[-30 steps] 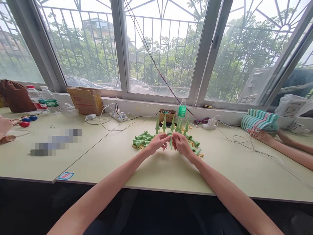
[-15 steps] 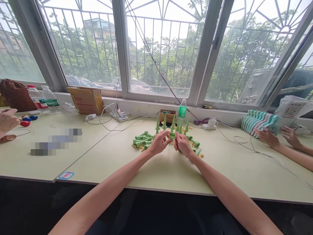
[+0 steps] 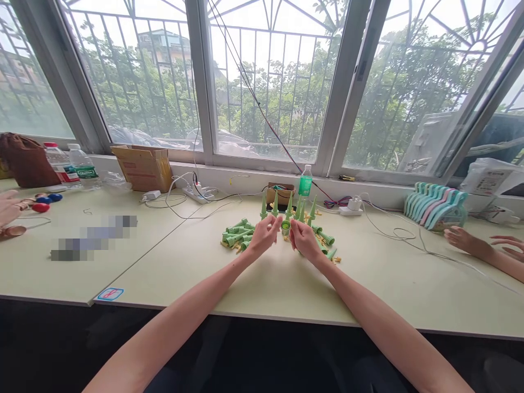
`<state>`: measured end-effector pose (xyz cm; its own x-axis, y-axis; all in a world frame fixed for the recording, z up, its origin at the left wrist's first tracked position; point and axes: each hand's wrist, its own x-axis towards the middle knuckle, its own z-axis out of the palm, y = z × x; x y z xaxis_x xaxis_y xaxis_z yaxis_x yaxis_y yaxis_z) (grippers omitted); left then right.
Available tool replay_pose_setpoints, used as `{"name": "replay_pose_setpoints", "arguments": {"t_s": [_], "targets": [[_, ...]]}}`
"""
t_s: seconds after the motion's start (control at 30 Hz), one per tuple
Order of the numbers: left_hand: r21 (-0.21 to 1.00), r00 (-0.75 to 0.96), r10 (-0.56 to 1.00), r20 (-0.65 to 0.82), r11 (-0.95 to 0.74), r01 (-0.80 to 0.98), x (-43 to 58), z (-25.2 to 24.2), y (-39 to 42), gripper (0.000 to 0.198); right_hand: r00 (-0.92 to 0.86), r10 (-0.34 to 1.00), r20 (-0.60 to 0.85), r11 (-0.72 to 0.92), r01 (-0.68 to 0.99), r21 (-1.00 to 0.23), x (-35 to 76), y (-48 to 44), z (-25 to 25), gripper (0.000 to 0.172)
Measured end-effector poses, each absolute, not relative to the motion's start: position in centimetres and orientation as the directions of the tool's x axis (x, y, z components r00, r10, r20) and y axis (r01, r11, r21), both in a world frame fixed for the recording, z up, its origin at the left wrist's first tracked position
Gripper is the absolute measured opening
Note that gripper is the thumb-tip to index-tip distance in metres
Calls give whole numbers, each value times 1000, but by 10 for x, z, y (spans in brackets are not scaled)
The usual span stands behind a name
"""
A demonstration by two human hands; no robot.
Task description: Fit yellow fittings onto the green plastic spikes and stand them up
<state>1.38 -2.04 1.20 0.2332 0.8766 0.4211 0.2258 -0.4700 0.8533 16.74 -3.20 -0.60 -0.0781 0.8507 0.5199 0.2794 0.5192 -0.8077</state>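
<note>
My left hand (image 3: 264, 236) and my right hand (image 3: 302, 240) meet over the table, both pinching one small green plastic cone piece (image 3: 285, 225) with its round open end turned toward me. Just behind them, several green cones (image 3: 289, 208) stand upright in a row. A loose pile of the same green cones (image 3: 236, 234) lies to the left of my left hand, and more green pieces with small yellow parts (image 3: 327, 246) lie right of my right hand.
A green bottle (image 3: 305, 181) and small cardboard box (image 3: 280, 194) stand behind the cones. Power strip (image 3: 197, 193), cables and a cardboard box (image 3: 143, 166) lie at back left. Another person's hands (image 3: 466, 242) rest at right beside stacked pastel hangers (image 3: 434, 200); another hand (image 3: 10, 207) at left.
The green piece went from hanging point-down between my fingers to showing its open end, held slightly higher. The person on the right drew their hands back from the hangers.
</note>
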Motion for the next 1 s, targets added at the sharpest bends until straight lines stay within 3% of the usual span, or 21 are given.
{"name": "replay_pose_setpoints", "arguments": {"t_s": [0.2, 0.3, 0.5, 0.8, 0.9, 1.0], "targets": [[983, 416, 909, 36, -107, 148, 12, 14, -18, 68, -94, 837, 539, 538, 329, -777, 168, -34, -5, 52], [995, 482, 875, -35, -16, 100, 14, 15, -20, 65, -97, 834, 544, 543, 327, -774, 168, -33, -5, 51], [996, 497, 866, 62, -87, 27, 10, 16, -19, 52, -140, 843, 519, 536, 303, -788, 169, -34, -4, 48], [957, 515, 832, 205, -281, 73, 8, 11, -18, 42, -130, 874, 468, 485, 278, -829, 170, -29, -10, 50], [880, 492, 805, 332, -452, 144, 10, 6, -17, 38, -123, 887, 444, 461, 243, -853, 171, -28, -10, 52], [720, 452, 736, 504, -647, 251, 11, 2, -16, 28, -111, 894, 435, 449, 236, -862, 170, -27, -10, 56]]}}
